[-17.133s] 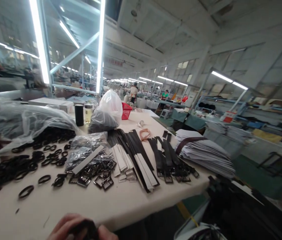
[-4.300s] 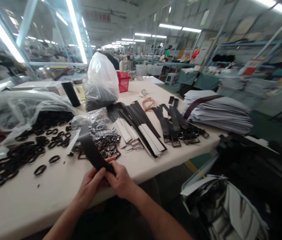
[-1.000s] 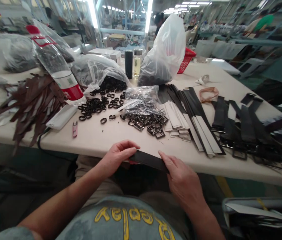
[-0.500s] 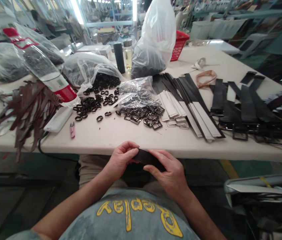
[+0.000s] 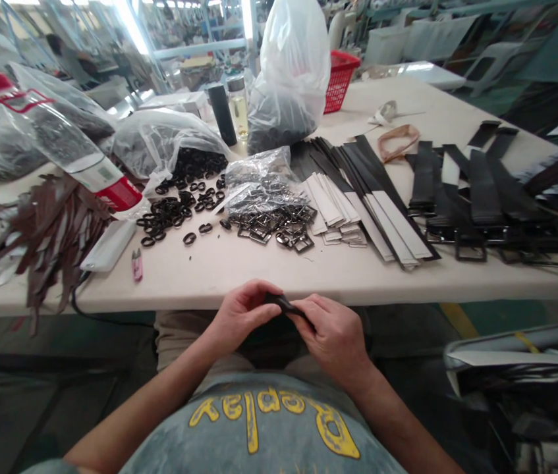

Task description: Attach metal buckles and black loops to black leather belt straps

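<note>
A short black strap (image 5: 283, 304) is held between my two hands just off the front edge of the table, turned so that mostly its narrow side shows. My left hand (image 5: 244, 315) grips its left end with thumb and fingers. The right end lies in the closed fingers of my right hand (image 5: 333, 329), which hide part of it. Straight ahead on the table lie a pile of dark metal buckles (image 5: 279, 227) and scattered black loops (image 5: 165, 214). Black straps with white ends (image 5: 392, 224) are fanned out to the right.
Pink thread snips (image 5: 137, 266), a white slab-like object (image 5: 109, 245) and brown strips (image 5: 46, 230) lie at the left, under a tilted bottle (image 5: 76, 148). Finished-looking straps with buckles (image 5: 479, 191) lie at the right. A plastic bag (image 5: 291, 79) and red basket (image 5: 342, 80) stand behind.
The strap has turned from showing its broad face to showing mostly its edge. My right hand's fingers have closed further round it. The view has shifted slightly.
</note>
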Demonstrator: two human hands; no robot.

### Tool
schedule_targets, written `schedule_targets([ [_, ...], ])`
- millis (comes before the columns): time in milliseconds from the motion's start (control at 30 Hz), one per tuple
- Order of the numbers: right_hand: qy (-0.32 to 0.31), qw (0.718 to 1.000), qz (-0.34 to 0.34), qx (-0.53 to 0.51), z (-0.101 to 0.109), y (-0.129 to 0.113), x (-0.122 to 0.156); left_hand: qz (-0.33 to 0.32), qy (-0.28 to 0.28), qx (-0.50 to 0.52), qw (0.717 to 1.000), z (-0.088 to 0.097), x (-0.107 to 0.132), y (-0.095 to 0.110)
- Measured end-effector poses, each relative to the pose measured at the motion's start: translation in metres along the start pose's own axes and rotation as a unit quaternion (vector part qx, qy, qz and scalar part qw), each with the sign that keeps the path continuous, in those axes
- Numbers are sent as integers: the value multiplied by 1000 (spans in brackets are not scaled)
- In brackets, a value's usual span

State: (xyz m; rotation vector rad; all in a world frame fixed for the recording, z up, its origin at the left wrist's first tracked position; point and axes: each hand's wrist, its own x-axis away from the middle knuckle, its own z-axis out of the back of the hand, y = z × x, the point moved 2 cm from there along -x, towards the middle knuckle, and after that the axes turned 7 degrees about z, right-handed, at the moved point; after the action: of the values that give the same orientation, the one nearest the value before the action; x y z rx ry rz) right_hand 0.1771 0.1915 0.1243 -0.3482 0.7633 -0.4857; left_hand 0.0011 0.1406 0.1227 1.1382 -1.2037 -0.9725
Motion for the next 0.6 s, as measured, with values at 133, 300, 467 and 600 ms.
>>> schedule_targets([
  [133,-11,998,21,65,-4,1,1,-216,6,-268,939,-5,-4,10],
  [300,-15,997,15,72,-7,5,3,-311,15,-291,905,-12,-10,18],
  [467,10,991,-58,124,11,34,5,-297,-100,-227,922,-11,-12,34],
  [600,48,978,-103,175,25,55,4,-253,-33,-296,921,1,-42,35],
])
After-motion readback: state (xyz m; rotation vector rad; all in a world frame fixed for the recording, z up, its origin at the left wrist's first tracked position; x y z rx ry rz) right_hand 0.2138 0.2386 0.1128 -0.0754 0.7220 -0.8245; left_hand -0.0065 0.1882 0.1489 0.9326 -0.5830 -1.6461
